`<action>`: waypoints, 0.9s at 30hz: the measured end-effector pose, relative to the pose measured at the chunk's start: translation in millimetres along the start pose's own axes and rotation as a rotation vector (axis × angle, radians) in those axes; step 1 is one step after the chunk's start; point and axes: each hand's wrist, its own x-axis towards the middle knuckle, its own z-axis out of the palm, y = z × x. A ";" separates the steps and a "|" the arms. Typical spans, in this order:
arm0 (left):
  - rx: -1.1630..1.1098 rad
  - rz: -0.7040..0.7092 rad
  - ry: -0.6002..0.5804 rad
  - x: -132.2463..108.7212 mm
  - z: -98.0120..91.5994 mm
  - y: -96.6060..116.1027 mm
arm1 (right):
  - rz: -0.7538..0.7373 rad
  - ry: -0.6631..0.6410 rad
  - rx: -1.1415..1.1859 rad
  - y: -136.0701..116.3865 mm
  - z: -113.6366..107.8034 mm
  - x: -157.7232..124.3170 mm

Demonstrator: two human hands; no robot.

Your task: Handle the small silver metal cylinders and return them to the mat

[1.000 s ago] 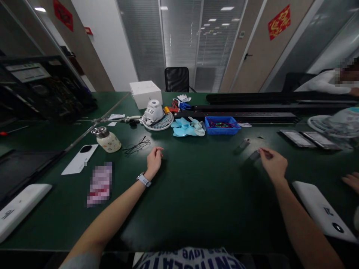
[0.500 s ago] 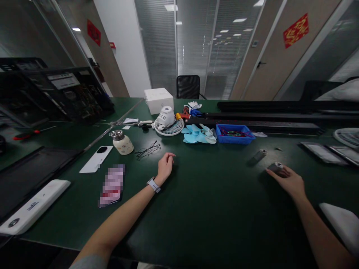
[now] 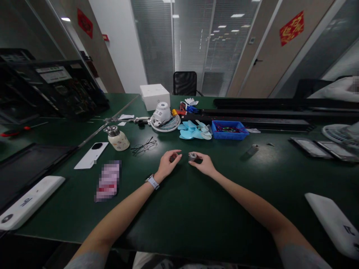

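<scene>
A: Is there any writing that can be read here?

B: Very little. The red sign [image 3: 291, 28] on the right wall carries gold characters, but they are too small to read. Another red paper [image 3: 84, 23] hangs on the left wall, with the same problem. The white device [image 3: 26, 201] at the near left corner has a dark mark, not legible, and the card [image 3: 108, 180] beside the white phone [image 3: 91, 155] is blurred.

A: And the hands?

B: The right hand [image 3: 204, 165] is closed around a small grey cylinder [image 3: 192, 156], at the middle of the table [image 3: 182, 220]. The left hand [image 3: 167, 164] is curled just beside it, thumb and forefinger close together. Whether it grips something, I cannot tell. A watch [image 3: 153, 182] is on its wrist.

A: The surface?

B: It is dark green. Behind the hands lie glasses [image 3: 144, 146], light blue fan blades [image 3: 195, 130], a blue tray [image 3: 229, 136] and a white fan motor [image 3: 163, 112]. A second cylinder [image 3: 252, 149] lies well apart, to the right.

A: The room?

B: An office with glass partitions, blinds and a black chair [image 3: 184, 83].
</scene>
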 end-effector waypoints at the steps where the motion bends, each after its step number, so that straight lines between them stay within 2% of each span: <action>1: -0.001 0.020 -0.011 -0.7 1.1 2.0 | -0.019 -0.014 0.011 0.3 8.2 2.9; 6: -0.051 0.094 -0.070 2.4 12.3 9.3 | -0.060 -0.020 -0.012 9.6 21.0 3.5; 11: -0.097 0.080 -0.016 14.7 25.7 16.2 | -0.062 -0.011 -0.026 11.1 20.9 1.8; 14: -0.067 0.089 0.064 19.5 20.7 15.8 | -0.047 -0.010 -0.064 8.1 20.4 2.4; 17: 0.050 0.097 0.104 18.1 6.1 5.6 | -0.043 -0.006 -0.083 4.4 18.1 2.3; 19: 0.170 0.053 0.072 14.8 -3.0 -5.3 | -0.040 -0.004 -0.095 2.3 16.7 1.9; 21: 0.278 0.001 -0.013 11.5 -7.6 -16.0 | -0.041 -0.004 -0.112 0.6 16.3 1.6; 24: 0.387 -0.012 -0.133 8.5 -6.3 -25.5 | -0.051 0.002 -0.130 -1.8 17.7 2.0; 27: 0.416 0.004 -0.156 7.6 -2.7 -26.6 | -0.057 0.007 -0.142 -3.3 14.7 1.5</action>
